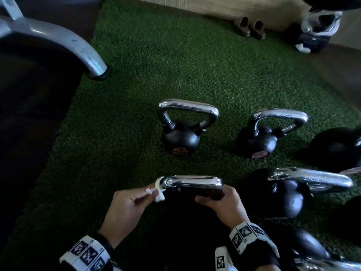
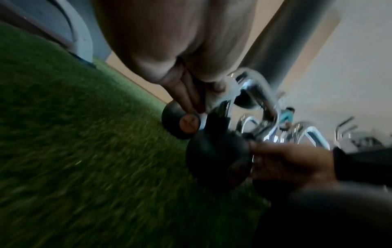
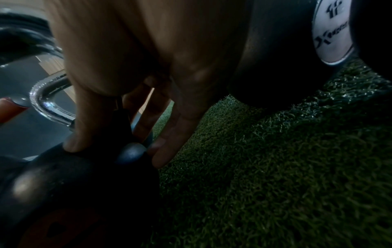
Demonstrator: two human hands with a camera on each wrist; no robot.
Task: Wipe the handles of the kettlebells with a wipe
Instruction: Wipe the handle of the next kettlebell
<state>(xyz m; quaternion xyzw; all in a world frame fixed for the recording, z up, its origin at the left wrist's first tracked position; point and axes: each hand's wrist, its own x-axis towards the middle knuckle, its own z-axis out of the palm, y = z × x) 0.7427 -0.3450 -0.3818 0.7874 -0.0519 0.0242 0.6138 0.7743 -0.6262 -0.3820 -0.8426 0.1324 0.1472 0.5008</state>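
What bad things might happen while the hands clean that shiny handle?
The wipe is a thin twisted strip looped round the handle's corner; the left hand only pinches it, so it might slip off or tear. The right hand steadies the nearest kettlebell; if it tips, fingers could get squashed against the neighbouring kettlebell.

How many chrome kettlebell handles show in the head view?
5, perhaps more out of frame: the near handle with the wipe looped round its left corner, two farther back on the turf, one at right, one cut off bottom right.
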